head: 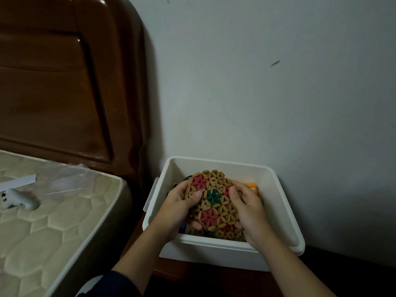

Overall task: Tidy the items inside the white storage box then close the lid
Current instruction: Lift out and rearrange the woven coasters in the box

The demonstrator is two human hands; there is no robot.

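Left hand and right hand both grip a round beaded mat — thumbs on top, fingers curled beneath. Mat held above the open white storage box — lid off.

The room was dim and flatly lit, with glare on the glossy headboard, deep shadow beside the white storage box, soft blur throughout, and wide-angle bending at the edges.

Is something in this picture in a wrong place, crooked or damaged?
Nothing looks damaged or spilled. The white storage box has no lid on it, and no lid is clearly in view. The left hand and right hand grip a beaded mat, tilted above the box.
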